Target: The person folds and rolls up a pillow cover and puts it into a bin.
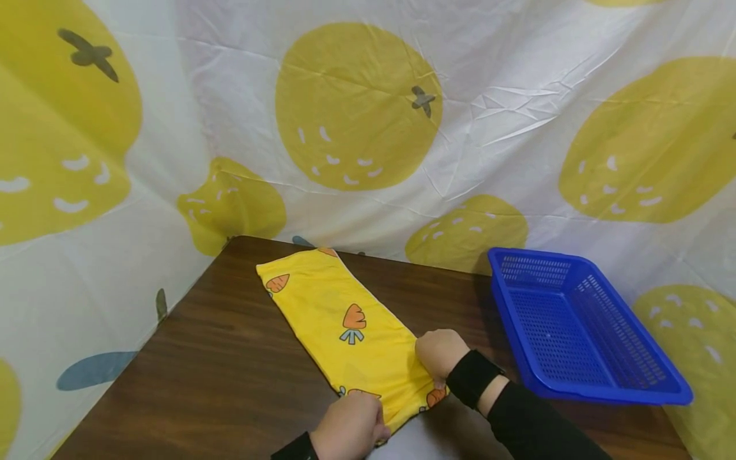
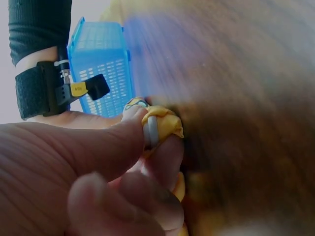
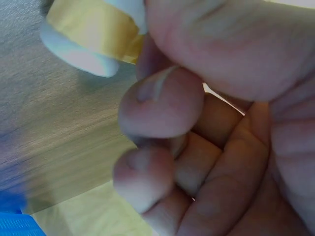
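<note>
A yellow cloth (image 1: 328,313) printed with orange carrots lies folded into a long strip on the brown table, slanting from back left to front right. My left hand (image 1: 352,427) pinches its near edge between thumb and fingers; in the left wrist view a bunched bit of the cloth (image 2: 168,124) pokes out past the thumb. At the near right corner my right hand (image 1: 441,354) grips the same cloth, fingers curled. In the right wrist view a yellow and white fold of cloth (image 3: 93,29) shows beside the curled fingers; the pinch itself is partly hidden.
A blue plastic basket (image 1: 512,332) with slotted walls stands on the right of the table (image 1: 230,345), close to my right forearm. A white curtain (image 1: 241,121) with yellow fruit print hangs behind and along the left side.
</note>
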A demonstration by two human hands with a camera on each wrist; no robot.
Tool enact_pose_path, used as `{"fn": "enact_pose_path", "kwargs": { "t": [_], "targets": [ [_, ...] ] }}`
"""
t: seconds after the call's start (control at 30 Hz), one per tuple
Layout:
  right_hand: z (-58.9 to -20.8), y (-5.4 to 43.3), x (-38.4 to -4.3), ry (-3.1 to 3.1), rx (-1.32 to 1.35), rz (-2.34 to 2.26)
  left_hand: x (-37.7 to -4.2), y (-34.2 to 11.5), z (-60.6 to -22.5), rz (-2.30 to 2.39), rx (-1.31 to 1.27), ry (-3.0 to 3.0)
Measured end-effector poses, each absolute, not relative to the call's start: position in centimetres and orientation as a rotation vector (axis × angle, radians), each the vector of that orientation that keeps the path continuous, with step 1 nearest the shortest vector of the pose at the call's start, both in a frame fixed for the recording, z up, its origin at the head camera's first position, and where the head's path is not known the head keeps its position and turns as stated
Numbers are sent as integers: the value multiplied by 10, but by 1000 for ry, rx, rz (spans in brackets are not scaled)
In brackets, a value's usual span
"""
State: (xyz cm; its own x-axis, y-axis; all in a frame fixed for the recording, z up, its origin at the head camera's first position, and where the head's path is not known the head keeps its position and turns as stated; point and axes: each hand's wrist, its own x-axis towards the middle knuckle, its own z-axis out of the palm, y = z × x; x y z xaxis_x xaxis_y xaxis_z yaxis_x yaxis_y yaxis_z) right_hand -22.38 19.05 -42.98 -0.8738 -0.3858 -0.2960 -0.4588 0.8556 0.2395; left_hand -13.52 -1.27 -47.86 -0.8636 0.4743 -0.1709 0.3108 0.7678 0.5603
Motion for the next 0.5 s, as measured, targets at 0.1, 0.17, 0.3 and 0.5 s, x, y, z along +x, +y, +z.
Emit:
{"fn": "enact_pose_path", "kwargs": {
  "t": [0.1,0.17,0.3,0.5],
  "targets": [
    [-430,191,-222,2809,-656,447,-131,-13,-467,746,596,2702],
    [-430,192,-221,2824,-652,410,-129,-12,-463,717,586,2739],
    [-431,195,-219,2836,-628,268,-127,-8,-460,610,599,2823],
    [-432,208,-216,2823,-664,68,-117,0,-458,316,700,2954]
  ]
}}
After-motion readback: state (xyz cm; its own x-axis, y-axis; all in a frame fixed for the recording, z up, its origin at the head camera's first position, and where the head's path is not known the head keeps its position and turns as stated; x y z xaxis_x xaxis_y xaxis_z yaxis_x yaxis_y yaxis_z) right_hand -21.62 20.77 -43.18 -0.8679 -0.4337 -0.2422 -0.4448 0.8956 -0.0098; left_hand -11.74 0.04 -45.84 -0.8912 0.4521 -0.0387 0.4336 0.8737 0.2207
